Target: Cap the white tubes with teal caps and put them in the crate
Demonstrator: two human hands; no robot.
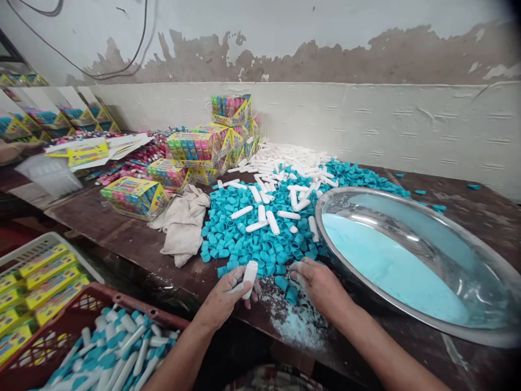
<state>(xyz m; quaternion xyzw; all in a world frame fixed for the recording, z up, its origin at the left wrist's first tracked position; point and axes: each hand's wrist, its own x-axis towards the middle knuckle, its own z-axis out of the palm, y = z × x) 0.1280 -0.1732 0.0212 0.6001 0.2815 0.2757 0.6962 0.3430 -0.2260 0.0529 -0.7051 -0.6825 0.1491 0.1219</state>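
Note:
My left hand (233, 289) is closed around a white plastic tube (250, 278), which it holds tilted with the narrower end up, over the table's front edge. At the front of a heap of blue caps (248, 239), my right hand (319, 282) has its powdery fingers curled together; whatever lies between the fingertips is hidden. Two loose blue caps (291, 295) lie just beside those fingers. Several white tubes (272, 222) rest on top of the heap, with a larger pile of white tubes (285, 157) behind it.
A steel basin (407, 198) with light-blue powder (378, 266) stands on the right. Spilled powder (299, 326) marks the table's front. Left of the caps are a cloth (185, 220) and packed boxes (136, 195). A red crate (101, 296) holds capped tubes at lower left. Another person's hand (16, 152) shows far left.

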